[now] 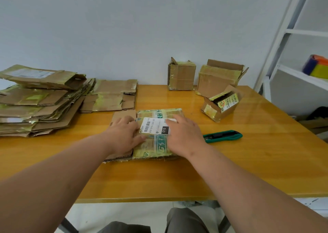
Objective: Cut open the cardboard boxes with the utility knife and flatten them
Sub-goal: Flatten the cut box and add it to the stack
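Pressing down on a flattened box [156, 144], both hands lie palm-down with straight, slightly spread fingers, gripping nothing. L hand [124, 135] covers the box's left part, its fingers [126, 120] reaching onto the bare cardboard flap and its thumb by the white label [154, 125]. R hand [184, 135] sits on the box's right part, index tip touching the label's far right corner. Box lies flat on the surface [248, 161], wrapped in yellow-green tape, between & under both palms.

Knife [222, 136], green w/ black slider, lies on the surface just right of the R hand, not touched. Beyond the R fingers, 3 uncut boxes: a small one on its side [221, 105] near, and 2 upright w/ flaps open, mid box [181, 75] & right box [218, 80], by the wall. Beyond the L fingers lies a flat sheet [110, 98]; further left a tall stack [35, 101] of flattened boxes. White shelf [301, 73] stands off the surface's right edge.
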Action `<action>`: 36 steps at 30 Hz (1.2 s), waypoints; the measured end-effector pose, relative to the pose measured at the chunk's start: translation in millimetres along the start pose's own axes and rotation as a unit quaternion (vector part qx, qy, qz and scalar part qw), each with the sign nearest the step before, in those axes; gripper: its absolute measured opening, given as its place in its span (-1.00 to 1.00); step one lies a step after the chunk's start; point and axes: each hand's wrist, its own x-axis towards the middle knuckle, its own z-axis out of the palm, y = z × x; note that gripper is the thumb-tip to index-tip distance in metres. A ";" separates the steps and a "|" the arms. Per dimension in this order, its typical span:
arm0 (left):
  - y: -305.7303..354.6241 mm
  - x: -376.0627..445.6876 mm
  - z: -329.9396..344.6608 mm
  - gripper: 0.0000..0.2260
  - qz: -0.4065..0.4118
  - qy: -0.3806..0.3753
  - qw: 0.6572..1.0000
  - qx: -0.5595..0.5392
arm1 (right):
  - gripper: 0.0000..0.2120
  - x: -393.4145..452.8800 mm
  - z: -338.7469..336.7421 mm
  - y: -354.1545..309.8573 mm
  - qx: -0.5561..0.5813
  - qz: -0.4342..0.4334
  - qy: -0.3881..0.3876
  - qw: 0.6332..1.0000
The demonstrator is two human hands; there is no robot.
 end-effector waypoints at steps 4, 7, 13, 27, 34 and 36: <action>-1.9 10.0 12.2 -0.34 -0.011 0.013 0.997 -0.074 | -0.38 12.2 19.5 -2.2 -0.044 -0.041 -0.052 0.997; 2.7 8.8 31.3 -0.23 -0.026 -0.024 0.999 -0.028 | -0.28 11.7 37.7 -0.7 -0.061 -0.036 -0.103 0.992; 0.9 22.0 10.8 -0.29 -0.024 -0.060 0.998 0.028 | -0.32 23.3 31.2 -3.5 -0.063 -0.020 -0.110 0.992; -3.2 20.9 24.9 -0.43 -0.047 -0.093 0.994 -0.038 | -0.28 18.5 39.8 -7.1 -0.070 0.002 -0.130 0.989; -20.3 15.0 18.4 -0.40 -0.172 -0.041 0.974 -0.142 | -0.49 19.5 28.0 -1.1 -0.045 0.027 -0.128 0.990; -23.9 6.0 14.3 -0.29 -0.236 -0.004 0.962 -0.139 | -0.51 20.3 25.7 -1.6 -0.054 0.036 -0.136 0.989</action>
